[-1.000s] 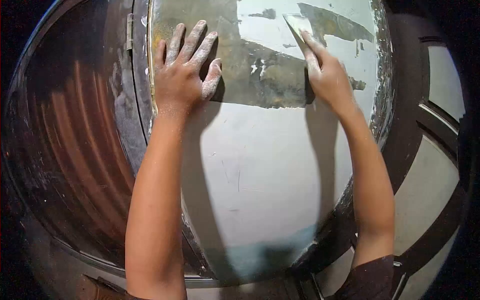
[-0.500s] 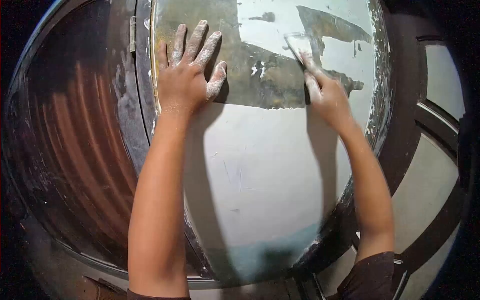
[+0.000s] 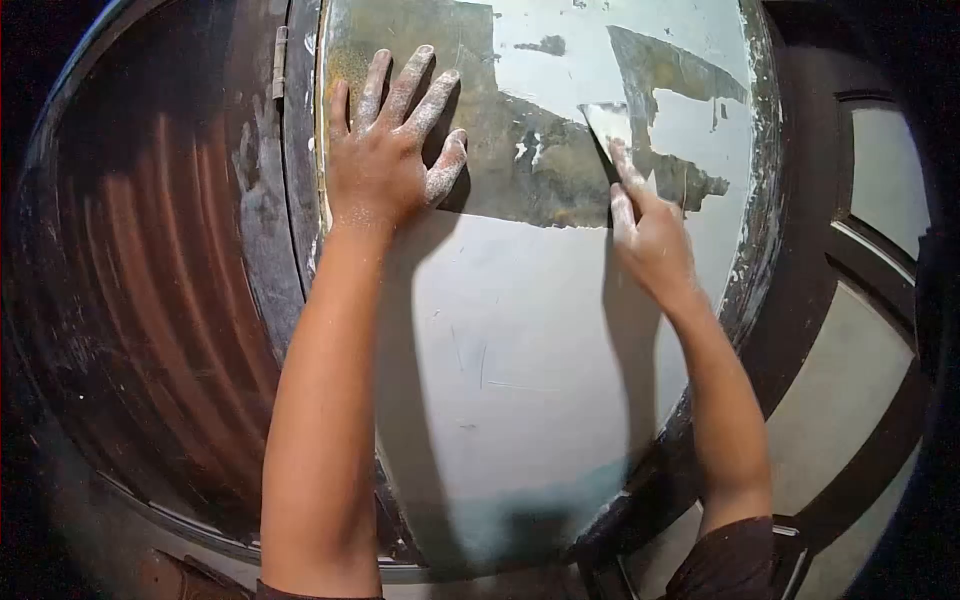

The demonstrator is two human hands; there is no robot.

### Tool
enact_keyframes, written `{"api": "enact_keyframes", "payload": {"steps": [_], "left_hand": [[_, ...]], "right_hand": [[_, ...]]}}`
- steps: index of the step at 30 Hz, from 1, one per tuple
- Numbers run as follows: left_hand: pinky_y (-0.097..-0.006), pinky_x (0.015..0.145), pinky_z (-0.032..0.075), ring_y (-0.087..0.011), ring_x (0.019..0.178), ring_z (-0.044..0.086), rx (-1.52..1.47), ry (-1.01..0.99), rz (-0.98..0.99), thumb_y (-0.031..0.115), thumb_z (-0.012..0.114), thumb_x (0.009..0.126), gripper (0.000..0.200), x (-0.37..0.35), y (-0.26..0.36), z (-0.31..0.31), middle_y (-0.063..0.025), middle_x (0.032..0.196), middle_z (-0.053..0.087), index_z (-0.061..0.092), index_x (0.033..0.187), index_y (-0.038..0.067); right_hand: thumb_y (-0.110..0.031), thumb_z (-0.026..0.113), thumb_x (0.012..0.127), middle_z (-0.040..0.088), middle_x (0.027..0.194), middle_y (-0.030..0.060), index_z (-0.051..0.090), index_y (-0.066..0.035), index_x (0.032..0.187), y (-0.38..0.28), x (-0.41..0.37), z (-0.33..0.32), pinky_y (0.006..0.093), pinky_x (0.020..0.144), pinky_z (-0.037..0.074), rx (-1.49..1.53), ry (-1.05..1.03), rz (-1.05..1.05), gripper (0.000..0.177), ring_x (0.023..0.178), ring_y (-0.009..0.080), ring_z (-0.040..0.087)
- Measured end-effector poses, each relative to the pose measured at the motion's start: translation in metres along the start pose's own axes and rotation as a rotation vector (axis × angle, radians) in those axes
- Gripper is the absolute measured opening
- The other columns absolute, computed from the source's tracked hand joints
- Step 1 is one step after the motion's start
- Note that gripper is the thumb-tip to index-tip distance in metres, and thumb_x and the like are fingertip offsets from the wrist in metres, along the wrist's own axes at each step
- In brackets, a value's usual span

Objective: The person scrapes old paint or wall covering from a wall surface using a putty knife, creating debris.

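Observation:
My left hand (image 3: 385, 165) lies flat with fingers spread on the bare, greenish-brown patch of the panel (image 3: 530, 335); white dust coats its fingers. To the right, my right hand (image 3: 655, 230) is closed around a putty knife (image 3: 608, 125), with the index finger stretched along its blade. The blade points up and its wide edge is at the panel, where bare surface borders white coating. White paint covers the lower panel and much of the upper right, with ragged edges. The knife's handle is mostly hidden in my fingers.
A dark frame with a metal hinge (image 3: 280, 62) runs along the panel's left side. Further left is dark glass (image 3: 150, 270) with reddish-brown vertical folds showing. On the right stands a dark door with pale inset panels (image 3: 850, 370). Flaked white paint marks the panel's right edge.
My right hand has drawn the putty knife downward along the panel. My left hand stays planted on the same patch; the whole view has shifted slightly.

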State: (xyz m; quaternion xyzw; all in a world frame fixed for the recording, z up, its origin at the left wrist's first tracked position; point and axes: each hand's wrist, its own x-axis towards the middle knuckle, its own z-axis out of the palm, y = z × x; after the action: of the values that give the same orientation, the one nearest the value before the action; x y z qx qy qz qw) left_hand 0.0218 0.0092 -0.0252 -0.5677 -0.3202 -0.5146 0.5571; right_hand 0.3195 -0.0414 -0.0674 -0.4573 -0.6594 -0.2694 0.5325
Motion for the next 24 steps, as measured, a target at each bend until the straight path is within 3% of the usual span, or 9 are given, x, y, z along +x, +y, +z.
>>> {"api": "enact_keyframes", "payload": {"steps": [1,2,3,5,14,17,19,24], "left_hand": [[-0.0556,0.126,0.017,-0.0299,0.154,0.034,0.004,0.007,0.004,0.046,0.063,0.095,0.059,0.002,0.002,-0.001,0.0012,0.166,0.042,0.056,0.152,0.031],[-0.0555,0.126,0.017,-0.0292,0.154,0.034,0.018,-0.035,-0.021,0.046,0.063,0.095,0.059,0.0,0.005,-0.004,0.002,0.167,0.041,0.055,0.152,0.032],[-0.0554,0.126,0.018,-0.0285,0.155,0.034,0.022,-0.009,-0.004,0.045,0.063,0.095,0.059,-0.001,0.002,-0.001,0.0023,0.166,0.041,0.056,0.152,0.032],[-0.0582,0.126,0.019,-0.0288,0.153,0.036,0.004,0.012,0.003,0.047,0.063,0.092,0.057,-0.001,0.001,-0.001,0.0027,0.163,0.045,0.06,0.147,0.031],[-0.057,0.127,0.018,-0.0282,0.153,0.037,0.012,0.047,0.001,0.044,0.064,0.092,0.056,-0.001,0.002,0.005,0.0026,0.163,0.045,0.062,0.146,0.03],[-0.0569,0.127,0.018,-0.028,0.153,0.037,-0.007,0.032,0.005,0.045,0.064,0.092,0.056,-0.001,0.0,0.002,0.0023,0.163,0.046,0.062,0.146,0.03],[-0.0566,0.127,0.018,-0.0278,0.152,0.038,-0.008,0.02,0.007,0.045,0.064,0.092,0.056,0.0,-0.001,-0.002,0.0025,0.162,0.046,0.062,0.146,0.03],[-0.0559,0.126,0.02,-0.0316,0.151,0.039,-0.021,0.027,-0.001,0.043,0.063,0.095,0.055,-0.001,0.001,-0.004,-0.0001,0.163,0.047,0.06,0.148,0.028]], "right_hand": [[-0.021,0.052,0.102,0.068,0.081,0.0262,0.05,-0.031,0.155,-0.006,-0.002,-0.001,0.0509,0.079,0.054,-0.018,-0.019,0.025,0.054,0.077,0.0454,0.066],[-0.017,0.052,0.105,0.063,0.14,0.0222,0.052,-0.025,0.154,-0.012,0.007,-0.006,0.0422,0.111,0.046,0.064,-0.03,0.054,0.05,0.132,0.0412,0.058],[-0.018,0.052,0.105,0.067,0.128,0.0275,0.054,-0.022,0.153,-0.02,0.021,-0.009,0.0428,0.101,0.051,0.032,0.004,0.069,0.048,0.119,0.0423,0.067],[-0.025,0.05,0.102,0.071,0.101,0.0274,0.055,-0.027,0.151,-0.015,0.06,-0.009,0.0544,0.088,0.053,0.033,0.048,0.043,0.049,0.096,0.0471,0.069],[-0.025,0.05,0.102,0.072,0.097,0.0281,0.058,-0.02,0.149,-0.028,0.011,0.005,0.0572,0.089,0.054,0.014,0.021,0.055,0.048,0.092,0.0496,0.068],[-0.025,0.05,0.102,0.071,0.098,0.029,0.058,-0.018,0.148,-0.048,0.059,-0.016,0.0586,0.09,0.053,-0.007,0.01,0.108,0.047,0.093,0.0503,0.068],[-0.026,0.05,0.102,0.071,0.1,0.0297,0.059,-0.018,0.147,-0.038,0.081,-0.01,0.0569,0.088,0.054,0.001,0.102,-0.025,0.046,0.094,0.051,0.067],[-0.022,0.05,0.101,0.07,0.087,0.0268,0.051,-0.022,0.154,-0.046,0.009,0.002,0.0549,0.083,0.054,0.019,-0.015,0.106,0.053,0.084,0.0481,0.069]]}}
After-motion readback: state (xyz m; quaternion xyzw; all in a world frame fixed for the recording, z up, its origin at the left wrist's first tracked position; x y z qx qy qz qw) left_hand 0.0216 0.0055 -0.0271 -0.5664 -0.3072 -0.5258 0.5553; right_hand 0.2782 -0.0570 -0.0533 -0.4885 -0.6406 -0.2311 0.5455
